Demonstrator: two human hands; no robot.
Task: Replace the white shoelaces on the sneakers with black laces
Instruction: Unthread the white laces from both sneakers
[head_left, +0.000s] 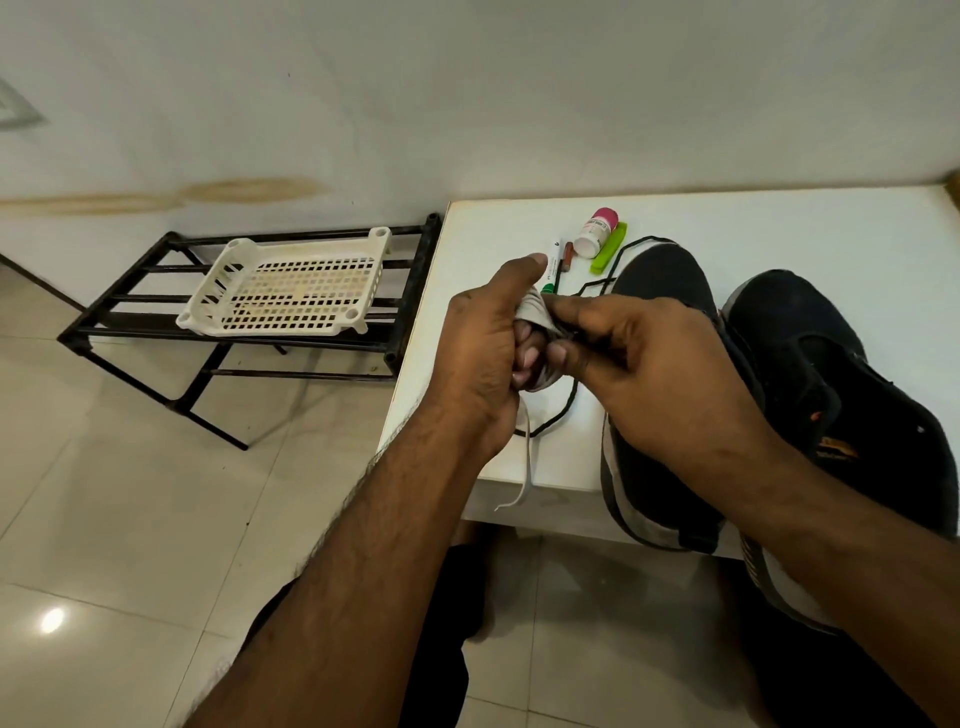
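Two dark sneakers lie on the white table (779, 228): the left sneaker (660, 291) and the right sneaker (810, 332), heels toward me. My left hand (488, 348) grips a bundle of white shoelace (535, 312), and a loose end of it hangs down over the table edge. My right hand (639, 364) pinches the same bundle from the right side, above the left sneaker. A black lace (569, 400) snakes over the table from the sneaker's toe toward the hands.
At the table's back stand a pink-capped white bottle (597, 231), a green clip (609, 248) and pens (555, 267). To the left, a black metal rack (156, 332) on the tiled floor carries a white plastic basket (291, 286). A wall runs behind.
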